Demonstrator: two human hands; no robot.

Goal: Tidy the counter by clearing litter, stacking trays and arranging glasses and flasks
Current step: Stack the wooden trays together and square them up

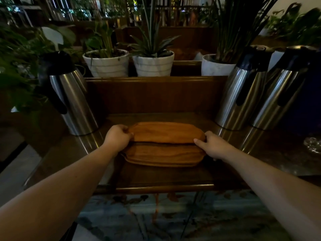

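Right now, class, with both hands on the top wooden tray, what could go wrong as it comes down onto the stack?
1. The left hand and right hand hold the top tray only at its ends; a slipping grip could drop it.
2. Fingers may get pinched against the tray stack below.
3. Steel flasks stand close on both sides; a wide elbow could knock one.

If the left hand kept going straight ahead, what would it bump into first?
Probably the dark wooden back panel behind the counter. The left hand, gripping the upper wooden tray, points forward. The steel flask stands off to its left, seemingly out of line, though depth is hard to judge.
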